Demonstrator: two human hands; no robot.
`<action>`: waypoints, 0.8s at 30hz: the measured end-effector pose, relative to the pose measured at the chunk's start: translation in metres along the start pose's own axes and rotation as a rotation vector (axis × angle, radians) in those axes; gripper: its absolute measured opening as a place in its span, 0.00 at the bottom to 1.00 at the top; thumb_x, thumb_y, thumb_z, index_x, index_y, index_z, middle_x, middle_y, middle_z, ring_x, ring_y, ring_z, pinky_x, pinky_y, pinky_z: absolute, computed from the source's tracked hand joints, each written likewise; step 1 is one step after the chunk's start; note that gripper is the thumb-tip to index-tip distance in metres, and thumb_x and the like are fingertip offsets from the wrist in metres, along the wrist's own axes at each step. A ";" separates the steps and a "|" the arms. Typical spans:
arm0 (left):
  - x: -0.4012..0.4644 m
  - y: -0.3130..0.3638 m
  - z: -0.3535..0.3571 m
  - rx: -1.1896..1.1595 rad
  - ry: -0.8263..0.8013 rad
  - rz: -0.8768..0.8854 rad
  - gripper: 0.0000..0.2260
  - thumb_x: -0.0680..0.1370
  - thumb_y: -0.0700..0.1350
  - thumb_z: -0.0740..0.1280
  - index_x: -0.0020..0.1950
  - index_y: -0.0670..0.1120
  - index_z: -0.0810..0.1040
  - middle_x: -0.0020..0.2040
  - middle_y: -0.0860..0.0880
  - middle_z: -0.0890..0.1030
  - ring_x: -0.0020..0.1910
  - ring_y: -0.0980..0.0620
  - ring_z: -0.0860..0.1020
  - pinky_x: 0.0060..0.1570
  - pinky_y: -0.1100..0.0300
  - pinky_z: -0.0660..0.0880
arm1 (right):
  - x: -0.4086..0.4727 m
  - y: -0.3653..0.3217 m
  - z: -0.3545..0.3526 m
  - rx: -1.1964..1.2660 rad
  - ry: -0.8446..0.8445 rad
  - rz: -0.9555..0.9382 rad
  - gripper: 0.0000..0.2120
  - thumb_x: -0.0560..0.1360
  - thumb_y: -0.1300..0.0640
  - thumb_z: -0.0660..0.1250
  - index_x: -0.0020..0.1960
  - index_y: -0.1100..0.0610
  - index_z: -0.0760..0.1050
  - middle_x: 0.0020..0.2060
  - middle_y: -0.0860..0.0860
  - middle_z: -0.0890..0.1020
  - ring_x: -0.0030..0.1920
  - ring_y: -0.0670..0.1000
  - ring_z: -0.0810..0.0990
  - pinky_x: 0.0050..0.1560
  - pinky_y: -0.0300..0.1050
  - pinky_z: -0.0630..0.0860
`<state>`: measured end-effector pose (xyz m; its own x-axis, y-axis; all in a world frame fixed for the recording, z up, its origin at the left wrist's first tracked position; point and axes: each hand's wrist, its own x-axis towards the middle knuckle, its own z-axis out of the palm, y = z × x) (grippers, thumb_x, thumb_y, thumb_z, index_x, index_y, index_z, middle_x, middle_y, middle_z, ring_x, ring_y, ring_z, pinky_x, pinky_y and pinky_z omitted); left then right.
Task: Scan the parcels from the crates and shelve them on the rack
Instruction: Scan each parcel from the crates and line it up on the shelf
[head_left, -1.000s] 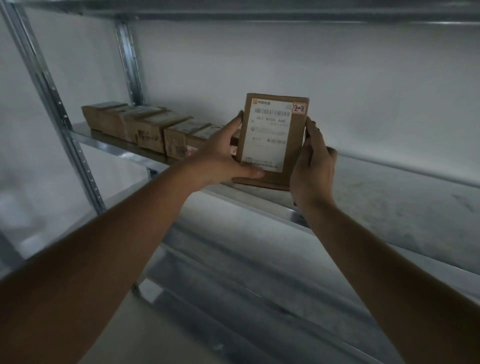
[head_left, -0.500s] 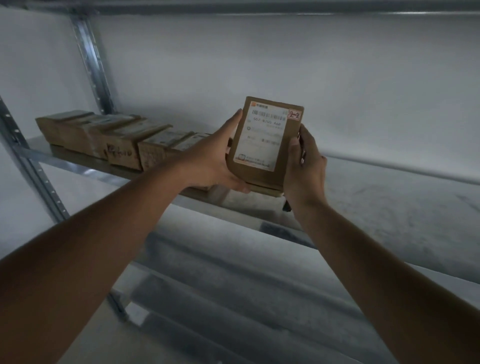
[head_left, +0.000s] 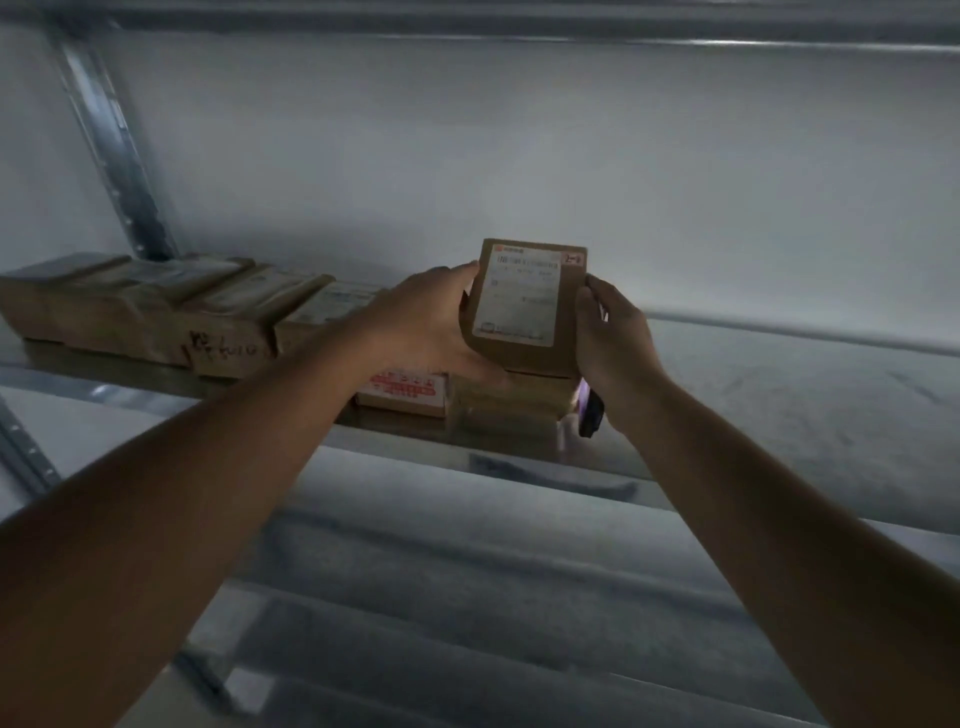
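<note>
1. Since a second ago, the labelled parcel (head_left: 522, 306) has sunk from above the shelf (head_left: 779, 395) edge onto a stacked box (head_left: 511, 402) at the right end of the parcel row (head_left: 156, 312).
2. Left hand (head_left: 431, 325) grips the parcel's left side, thumb underneath.
3. Right hand (head_left: 610, 338) clasps its right edge, with a dark scanner (head_left: 591, 413) tucked below the palm.

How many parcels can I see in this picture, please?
7, roughly: one held parcel between left hand and right hand; six in a row along the shelf, far left to beneath it. Arms may hide others.
</note>
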<state>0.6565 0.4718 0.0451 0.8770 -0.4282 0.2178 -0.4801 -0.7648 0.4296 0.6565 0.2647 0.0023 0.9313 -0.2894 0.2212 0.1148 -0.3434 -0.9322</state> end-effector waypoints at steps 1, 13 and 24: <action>0.002 -0.004 0.000 0.010 -0.022 -0.003 0.48 0.64 0.65 0.83 0.79 0.56 0.68 0.72 0.54 0.76 0.69 0.51 0.75 0.65 0.46 0.79 | 0.001 0.000 0.001 -0.024 -0.008 0.006 0.21 0.83 0.41 0.52 0.70 0.39 0.77 0.60 0.45 0.82 0.69 0.57 0.76 0.69 0.64 0.76; 0.019 -0.026 -0.003 -0.016 -0.186 0.018 0.39 0.56 0.77 0.79 0.61 0.59 0.83 0.56 0.57 0.82 0.52 0.58 0.82 0.47 0.56 0.79 | 0.013 0.009 0.003 -0.219 -0.015 0.064 0.18 0.86 0.54 0.58 0.72 0.48 0.78 0.67 0.53 0.80 0.63 0.56 0.78 0.59 0.45 0.73; 0.020 -0.027 -0.005 0.043 -0.170 0.045 0.31 0.66 0.73 0.78 0.63 0.59 0.81 0.56 0.58 0.80 0.52 0.58 0.80 0.41 0.60 0.72 | 0.023 0.007 0.007 -0.294 -0.015 0.058 0.24 0.86 0.56 0.55 0.80 0.43 0.69 0.74 0.56 0.73 0.61 0.53 0.74 0.29 0.25 0.67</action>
<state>0.6867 0.4867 0.0423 0.8406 -0.5352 0.0831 -0.5226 -0.7613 0.3838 0.6809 0.2623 -0.0013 0.9386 -0.3035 0.1642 -0.0414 -0.5715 -0.8196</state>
